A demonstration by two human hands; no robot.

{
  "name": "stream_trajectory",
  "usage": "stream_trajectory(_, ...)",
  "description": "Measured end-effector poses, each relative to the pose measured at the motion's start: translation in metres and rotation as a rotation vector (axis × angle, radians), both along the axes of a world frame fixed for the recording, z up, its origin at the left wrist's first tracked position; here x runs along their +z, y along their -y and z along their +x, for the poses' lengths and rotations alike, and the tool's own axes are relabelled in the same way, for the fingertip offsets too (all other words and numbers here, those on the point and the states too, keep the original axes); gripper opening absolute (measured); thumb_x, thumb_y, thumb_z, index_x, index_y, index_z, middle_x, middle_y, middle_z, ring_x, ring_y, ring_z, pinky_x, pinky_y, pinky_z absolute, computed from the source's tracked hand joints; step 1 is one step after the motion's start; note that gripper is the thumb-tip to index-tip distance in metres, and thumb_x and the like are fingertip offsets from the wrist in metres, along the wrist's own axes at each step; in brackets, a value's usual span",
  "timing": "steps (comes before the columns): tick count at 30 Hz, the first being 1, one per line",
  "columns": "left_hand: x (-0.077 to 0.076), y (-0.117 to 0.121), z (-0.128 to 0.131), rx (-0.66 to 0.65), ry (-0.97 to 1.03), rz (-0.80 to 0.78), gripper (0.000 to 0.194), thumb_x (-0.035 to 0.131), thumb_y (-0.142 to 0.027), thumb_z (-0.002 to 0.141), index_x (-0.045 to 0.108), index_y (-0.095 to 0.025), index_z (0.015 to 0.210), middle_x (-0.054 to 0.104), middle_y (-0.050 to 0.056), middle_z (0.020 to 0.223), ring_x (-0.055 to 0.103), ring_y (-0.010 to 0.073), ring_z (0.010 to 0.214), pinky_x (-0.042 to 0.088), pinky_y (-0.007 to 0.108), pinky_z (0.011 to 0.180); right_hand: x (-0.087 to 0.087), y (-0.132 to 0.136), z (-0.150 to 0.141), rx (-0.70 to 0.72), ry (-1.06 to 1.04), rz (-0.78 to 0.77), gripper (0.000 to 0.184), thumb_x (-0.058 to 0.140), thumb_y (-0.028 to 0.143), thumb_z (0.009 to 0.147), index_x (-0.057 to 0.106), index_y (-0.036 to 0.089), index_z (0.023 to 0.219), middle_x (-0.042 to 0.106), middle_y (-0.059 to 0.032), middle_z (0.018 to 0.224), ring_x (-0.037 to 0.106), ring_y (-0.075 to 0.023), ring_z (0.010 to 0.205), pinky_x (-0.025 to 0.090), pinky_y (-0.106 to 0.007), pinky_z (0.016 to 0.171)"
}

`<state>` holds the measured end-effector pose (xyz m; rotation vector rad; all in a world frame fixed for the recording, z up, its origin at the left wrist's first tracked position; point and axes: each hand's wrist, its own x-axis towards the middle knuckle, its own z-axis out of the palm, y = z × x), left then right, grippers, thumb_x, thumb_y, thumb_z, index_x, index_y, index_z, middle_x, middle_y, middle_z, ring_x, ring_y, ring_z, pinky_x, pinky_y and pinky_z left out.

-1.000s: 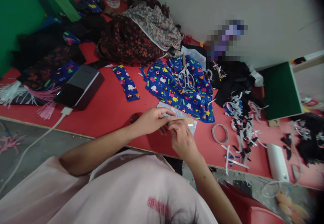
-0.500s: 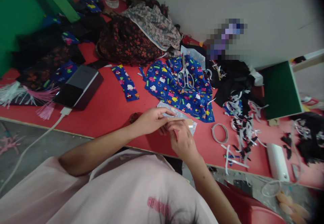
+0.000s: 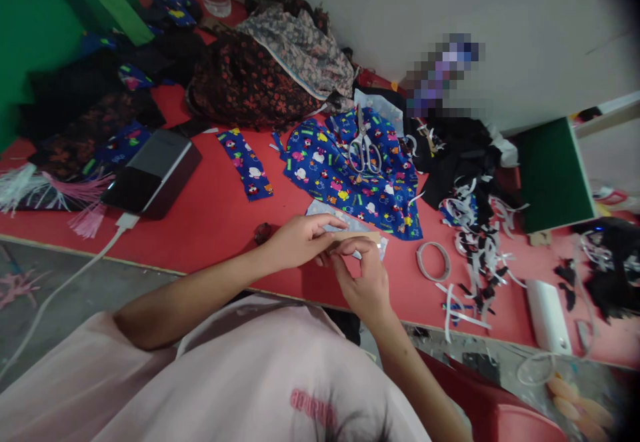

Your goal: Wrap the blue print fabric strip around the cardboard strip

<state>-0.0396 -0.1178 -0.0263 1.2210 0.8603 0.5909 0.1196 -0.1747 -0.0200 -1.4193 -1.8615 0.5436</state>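
My left hand (image 3: 299, 239) and my right hand (image 3: 366, 281) meet over a small pale cloth piece (image 3: 345, 227) with a tan strip, lying near the front edge of the red table (image 3: 210, 215). The left fingers press down on the cloth and strip. The right thumb and forefinger pinch at the strip's edge right next to the left fingertips. A small dark red object (image 3: 263, 233) lies just left of my left hand. Behind the cloth spreads a blue cartoon-print fabric (image 3: 345, 179) with silver scissors (image 3: 365, 147) lying on it.
A blue print strip (image 3: 245, 164) lies left of the fabric. A dark box (image 3: 155, 172) with a white cable sits at the left. Dark floral cloth (image 3: 250, 85) is heaped at the back. A white elastic loop (image 3: 434, 261), scattered trimmings (image 3: 475, 242), a green board (image 3: 553, 179) and a white device (image 3: 547, 315) lie right.
My right hand has lifted slightly and its fingers have moved into a pinch at the strip. The left hand stays on the cloth. The view shifted a little.
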Motion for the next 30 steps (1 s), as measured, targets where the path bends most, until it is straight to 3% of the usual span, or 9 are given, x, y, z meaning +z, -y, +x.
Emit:
stream_trajectory(4, 0.002, 0.001, -0.001, -0.019, -0.031, 0.065, 0.031, 0.047, -0.026, 0.087, 0.057, -0.019, 0.116, 0.065, -0.001, 0.064, 0.064, 0.0126, 0.053, 0.053, 0.022, 0.053, 0.010, -0.003, -0.004, -0.111, -0.120, -0.279, 0.015, 0.058, 0.015, 0.075, 0.047, 0.022, 0.084, 0.058, 0.0005, 0.081, 0.060, -0.0146, 0.075, 0.050, -0.030, 0.072)
stream_trajectory(11, 0.004, 0.002, -0.002, -0.014, -0.077, 0.165, 0.032, 0.047, -0.022, 0.086, 0.059, -0.019, 0.115, 0.065, -0.003, 0.062, 0.063, 0.0113, 0.054, 0.052, 0.020, 0.055, 0.017, -0.011, -0.014, -0.190, -0.127, -0.365, 0.017, 0.060, 0.019, 0.071, 0.044, 0.022, 0.078, 0.052, 0.0054, 0.068, 0.053, -0.0117, 0.062, 0.045, -0.025, 0.062)
stream_trajectory(15, -0.001, 0.003, -0.001, 0.012, -0.019, 0.104, 0.033, 0.049, -0.026, 0.086, 0.058, -0.019, 0.117, 0.068, -0.001, 0.071, 0.065, 0.0124, 0.058, 0.054, 0.023, 0.059, 0.018, -0.010, -0.013, -0.181, -0.126, -0.325, 0.015, 0.060, 0.020, 0.075, 0.045, 0.022, 0.078, 0.053, 0.0044, 0.070, 0.054, -0.0122, 0.064, 0.045, -0.026, 0.063)
stream_trajectory(19, -0.004, 0.000, 0.004, 0.079, 0.156, -0.109, 0.044, 0.056, -0.031, 0.084, 0.051, -0.017, 0.126, 0.072, 0.003, 0.084, 0.068, 0.0156, 0.071, 0.056, 0.029, 0.070, 0.017, -0.003, -0.007, -0.240, 0.004, -0.056, 0.011, 0.060, 0.023, 0.080, 0.050, 0.022, 0.085, 0.060, -0.0010, 0.086, 0.056, -0.0152, 0.081, 0.045, -0.029, 0.074)
stream_trajectory(21, -0.003, -0.002, 0.005, 0.101, 0.216, -0.184, 0.042, 0.061, -0.031, 0.081, 0.056, -0.015, 0.119, 0.072, 0.005, 0.090, 0.068, 0.0162, 0.078, 0.055, 0.030, 0.075, 0.012, 0.002, -0.004, -0.324, 0.035, 0.046, 0.011, 0.059, 0.025, 0.081, 0.050, 0.022, 0.087, 0.059, -0.0025, 0.089, 0.055, -0.0160, 0.082, 0.044, -0.031, 0.075)
stream_trajectory(25, -0.002, -0.004, 0.007, 0.104, 0.281, -0.284, 0.025, 0.067, -0.031, 0.076, 0.059, -0.014, 0.092, 0.072, 0.003, 0.084, 0.068, 0.0138, 0.075, 0.055, 0.029, 0.077, 0.001, 0.003, -0.004, -0.474, -0.185, -0.080, 0.018, 0.059, 0.033, 0.082, 0.049, 0.021, 0.092, 0.055, -0.0013, 0.084, 0.056, -0.0147, 0.072, 0.046, -0.030, 0.067)
stream_trajectory(27, -0.002, -0.003, 0.007, 0.119, 0.280, -0.301, 0.021, 0.068, -0.029, 0.075, 0.054, -0.016, 0.083, 0.071, 0.001, 0.078, 0.068, 0.0127, 0.072, 0.055, 0.027, 0.074, -0.001, 0.000, -0.006, -0.448, -0.282, -0.154, 0.018, 0.057, 0.032, 0.082, 0.049, 0.021, 0.093, 0.056, -0.0012, 0.085, 0.057, -0.0144, 0.072, 0.047, -0.030, 0.067)
stream_trajectory(30, 0.000, -0.003, 0.007, 0.106, 0.227, -0.293, 0.020, 0.065, -0.029, 0.076, 0.050, -0.016, 0.077, 0.070, 0.000, 0.072, 0.069, 0.0133, 0.066, 0.056, 0.025, 0.063, 0.005, -0.007, -0.007, -0.401, -0.268, -0.189, 0.011, 0.056, 0.029, 0.081, 0.052, 0.021, 0.088, 0.058, -0.0005, 0.083, 0.057, -0.0143, 0.074, 0.047, -0.029, 0.069)
